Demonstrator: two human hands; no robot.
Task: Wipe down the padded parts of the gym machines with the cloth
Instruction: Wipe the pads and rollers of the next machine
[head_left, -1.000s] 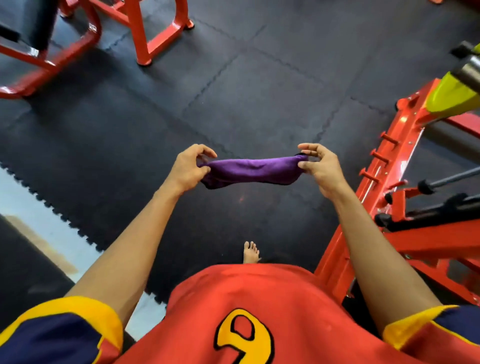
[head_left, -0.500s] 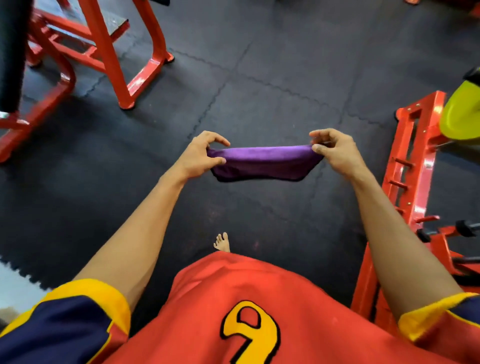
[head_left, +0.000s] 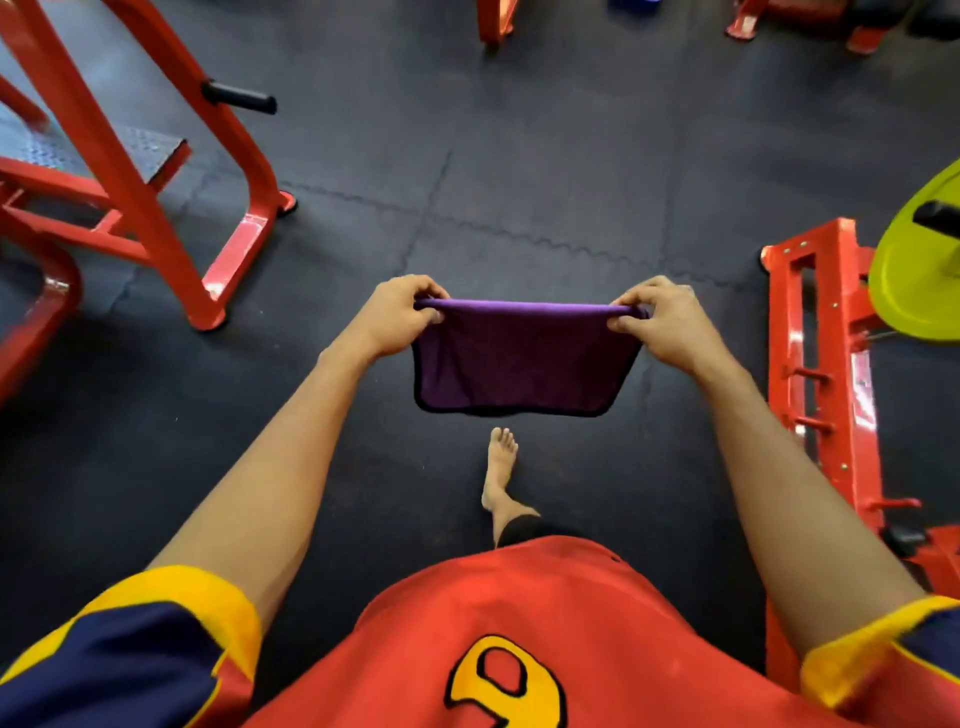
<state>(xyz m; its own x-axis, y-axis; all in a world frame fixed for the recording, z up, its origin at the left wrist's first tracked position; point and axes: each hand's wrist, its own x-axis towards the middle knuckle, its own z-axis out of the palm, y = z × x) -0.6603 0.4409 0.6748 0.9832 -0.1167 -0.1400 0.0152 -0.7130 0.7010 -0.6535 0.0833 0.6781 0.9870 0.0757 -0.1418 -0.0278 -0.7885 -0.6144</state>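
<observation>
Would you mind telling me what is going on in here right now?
A person stands on the black floor mats, holding a purple cloth stretched between both hands. The left hand pinches one upper corner and the right hand the other, so the cloth hangs open in the air, touching no machine. On either side stand red machine frames; no pad is being wiped yet.

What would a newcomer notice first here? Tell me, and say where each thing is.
The purple cloth stands out at mid-frame, hanging from its top edge, pinched at either end by the left hand and right hand above the black floor mats. A bright red machine frame stands at the left, and a yellow-green weight plate at the right edge.
</observation>
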